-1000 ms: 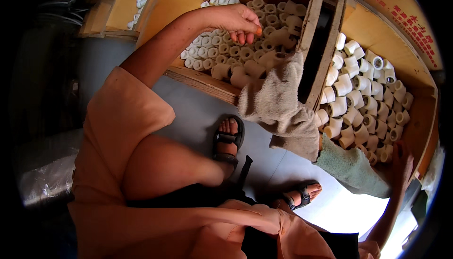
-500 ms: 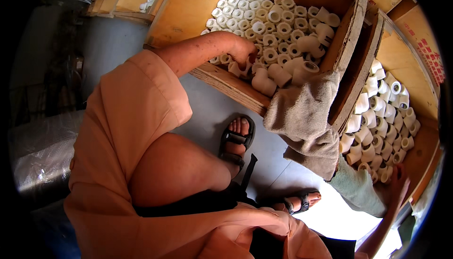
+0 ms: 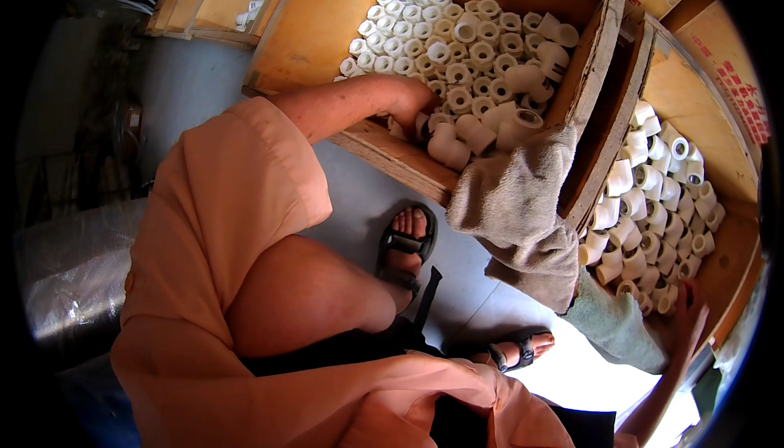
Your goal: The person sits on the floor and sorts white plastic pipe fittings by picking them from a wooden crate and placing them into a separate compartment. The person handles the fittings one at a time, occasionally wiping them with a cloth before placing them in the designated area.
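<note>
My left hand (image 3: 412, 105) is down among the white plastic fittings (image 3: 482, 56) at the near side of the middle wooden bin (image 3: 388, 154); its fingers are curled and partly hidden, their contents unclear. My right hand (image 3: 692, 311) is at the near end of the right-hand bin (image 3: 727, 276), beside white elbow fittings (image 3: 649, 178), fingers loosely bent and apart with nothing visible in them. A grey-brown towel (image 3: 518, 195) hangs over the middle bin's corner, and a pale green cloth (image 3: 612, 325) hangs beside my right forearm.
Smaller wooden bins (image 3: 212, 7) with white fittings stand at the upper left. Clear plastic-wrapped material (image 3: 77, 260) lies at left. My sandalled feet (image 3: 408, 244) are on the grey floor (image 3: 196, 72) below the bins. Printed wooden boxes (image 3: 723, 68) stand behind.
My left hand has dropped from above the middle bin into the fittings at its near side. The view has shifted, and my right hand stays at the right-hand bin.
</note>
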### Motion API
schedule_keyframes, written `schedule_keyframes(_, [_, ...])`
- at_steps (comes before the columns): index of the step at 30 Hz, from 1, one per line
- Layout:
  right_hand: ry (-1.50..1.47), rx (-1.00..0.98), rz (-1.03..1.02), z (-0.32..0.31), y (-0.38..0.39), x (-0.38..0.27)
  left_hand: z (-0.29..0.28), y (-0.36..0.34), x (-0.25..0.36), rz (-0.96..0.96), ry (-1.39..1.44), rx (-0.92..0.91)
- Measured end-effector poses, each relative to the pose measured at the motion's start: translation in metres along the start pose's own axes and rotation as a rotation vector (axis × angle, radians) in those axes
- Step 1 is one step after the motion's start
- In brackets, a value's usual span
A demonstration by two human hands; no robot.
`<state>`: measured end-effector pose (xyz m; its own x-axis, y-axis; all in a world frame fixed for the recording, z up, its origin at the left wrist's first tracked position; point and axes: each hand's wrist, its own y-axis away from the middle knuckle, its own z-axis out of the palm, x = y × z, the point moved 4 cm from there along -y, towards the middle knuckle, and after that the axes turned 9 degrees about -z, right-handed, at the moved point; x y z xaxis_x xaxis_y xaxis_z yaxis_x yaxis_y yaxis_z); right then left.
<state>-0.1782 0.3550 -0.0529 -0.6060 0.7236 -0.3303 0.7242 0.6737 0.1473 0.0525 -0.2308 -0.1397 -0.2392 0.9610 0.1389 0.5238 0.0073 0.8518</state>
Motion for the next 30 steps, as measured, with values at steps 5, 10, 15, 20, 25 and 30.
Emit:
schedule_keyframes(5, [0.017,-0.022,-0.025,-0.005,0.000,-0.014,-0.020,0.017,-0.012,-0.012,0.048,0.059])
schedule_keyframes(10, [-0.050,-0.008,0.046,-0.006,-0.001,-0.024,-0.047,0.037,-0.018,-0.035,0.666,-0.127])
schedule_keyframes(15, [0.007,0.137,-0.106,-0.017,-0.005,-0.039,-0.097,0.074,0.015,0.263,0.951,-0.072])
schedule_keyframes(20, [-0.327,0.211,0.071,-0.049,-0.025,-0.055,-0.142,0.106,0.117,0.610,0.993,0.027])
schedule_keyframes(25, [-0.586,0.247,-0.285,-0.092,-0.038,-0.155,-0.143,0.107,0.212,0.758,1.007,-0.063])
schedule_keyframes(30, [-0.814,0.128,-0.577,-0.073,-0.052,-0.198,-0.127,0.106,0.258,0.682,1.103,-0.246])
